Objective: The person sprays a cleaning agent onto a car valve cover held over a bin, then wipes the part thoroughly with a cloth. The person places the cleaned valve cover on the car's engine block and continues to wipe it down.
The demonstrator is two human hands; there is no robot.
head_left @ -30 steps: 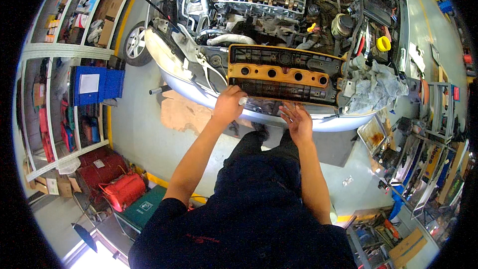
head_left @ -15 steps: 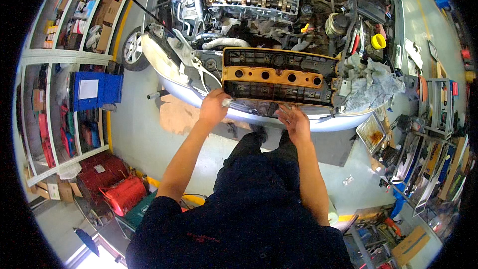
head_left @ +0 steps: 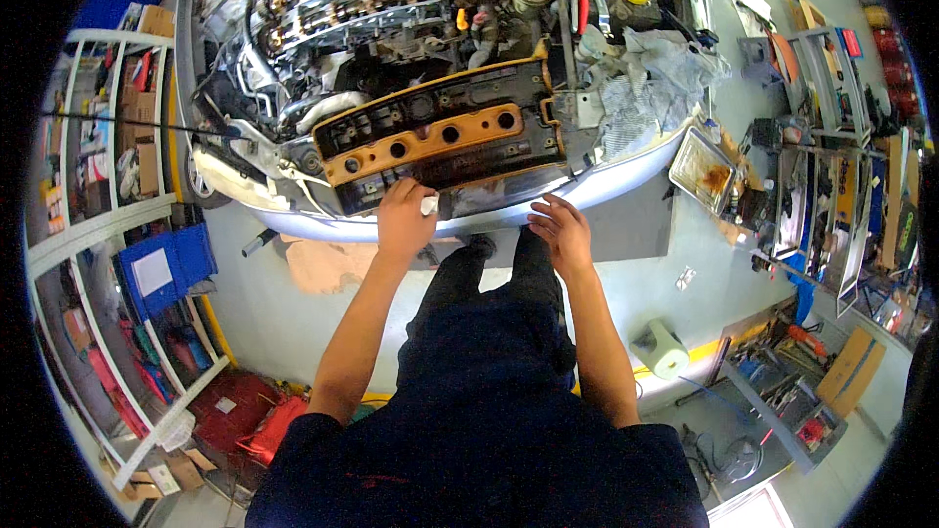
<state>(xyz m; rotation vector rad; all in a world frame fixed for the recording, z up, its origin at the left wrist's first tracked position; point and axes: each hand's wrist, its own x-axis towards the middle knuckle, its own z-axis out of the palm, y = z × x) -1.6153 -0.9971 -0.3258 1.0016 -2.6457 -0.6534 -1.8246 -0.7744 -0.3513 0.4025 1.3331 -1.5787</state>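
Left hand (head_left: 404,223) pinches a white rag (head_left: 428,203) at the near edge of the orange valve cover (head_left: 445,137); right hand (head_left: 560,232) hovers, fingers spread. Blue bin (head_left: 161,269) with white label sits left.

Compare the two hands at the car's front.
The left hand is closed around a small white wad and presses on the orange cover; the right hand is open, empty, fingers spread. The left hand reaches higher, onto the cover; the right hand sits lower, at the bumper. Both are bare.
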